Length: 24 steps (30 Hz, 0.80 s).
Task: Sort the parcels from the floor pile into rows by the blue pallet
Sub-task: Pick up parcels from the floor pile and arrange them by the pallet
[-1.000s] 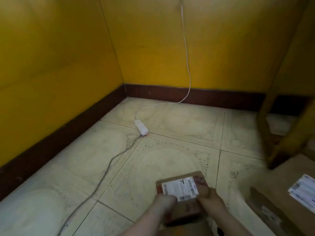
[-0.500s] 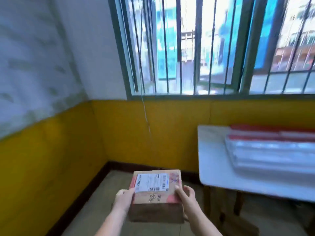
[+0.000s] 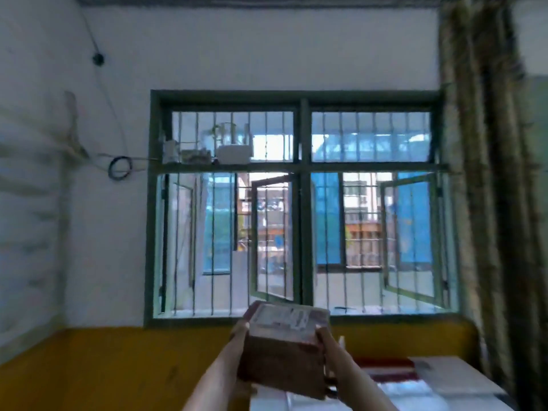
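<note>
A small brown cardboard parcel (image 3: 283,350) with a white shipping label on its top is held up in front of me, at the bottom middle of the head view. My left hand (image 3: 240,330) grips its left side and my right hand (image 3: 324,336) grips its right side. The picture is blurred. The floor pile and the blue pallet are out of view.
A barred green-framed window (image 3: 301,203) fills the wall ahead, above a yellow lower wall (image 3: 118,369). A white table (image 3: 444,384) with red and clear flat items stands at the lower right. A curtain (image 3: 492,203) hangs on the right.
The view has swung up from the floor to the window and wall. Both hands have lifted the parcel from floor level to in front of the window sill.
</note>
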Each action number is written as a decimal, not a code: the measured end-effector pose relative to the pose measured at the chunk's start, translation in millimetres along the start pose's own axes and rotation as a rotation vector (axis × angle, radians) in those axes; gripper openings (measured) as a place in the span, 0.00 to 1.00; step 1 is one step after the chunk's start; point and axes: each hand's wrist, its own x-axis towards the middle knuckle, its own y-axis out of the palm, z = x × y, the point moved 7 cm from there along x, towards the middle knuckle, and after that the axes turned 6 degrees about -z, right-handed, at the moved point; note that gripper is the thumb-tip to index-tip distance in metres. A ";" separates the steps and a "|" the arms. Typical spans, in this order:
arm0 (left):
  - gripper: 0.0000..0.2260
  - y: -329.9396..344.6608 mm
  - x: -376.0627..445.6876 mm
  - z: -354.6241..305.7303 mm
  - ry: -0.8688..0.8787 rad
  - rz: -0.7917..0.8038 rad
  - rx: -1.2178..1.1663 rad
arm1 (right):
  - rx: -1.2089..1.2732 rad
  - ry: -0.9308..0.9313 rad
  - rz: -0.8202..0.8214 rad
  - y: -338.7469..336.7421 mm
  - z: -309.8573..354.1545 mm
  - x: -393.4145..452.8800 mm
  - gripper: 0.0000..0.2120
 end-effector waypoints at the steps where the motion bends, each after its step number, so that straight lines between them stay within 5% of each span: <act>1: 0.18 14.6 -11.1 14.4 -0.033 0.054 0.001 | -0.013 -0.028 -0.005 -19.5 1.8 -23.2 0.45; 3: 0.24 40.7 -51.5 40.7 -0.158 0.141 0.068 | -0.067 0.013 -0.050 -61.0 1.4 -64.6 0.41; 7: 0.40 70.8 -87.5 94.2 -0.249 0.000 0.169 | -0.112 0.135 -0.108 -157.1 -2.8 -110.4 0.32; 15: 0.37 202.4 -164.0 184.3 -0.160 0.180 0.296 | -0.069 0.079 -0.356 -362.8 18.2 -159.5 0.37; 20: 0.30 310.8 -197.4 266.1 -0.063 0.323 0.436 | -0.087 0.017 -0.352 -504.8 13.9 -174.5 0.18; 24: 0.42 391.4 -206.3 375.7 -0.165 0.420 0.596 | -0.122 0.036 -0.462 -639.1 -4.5 -171.3 0.22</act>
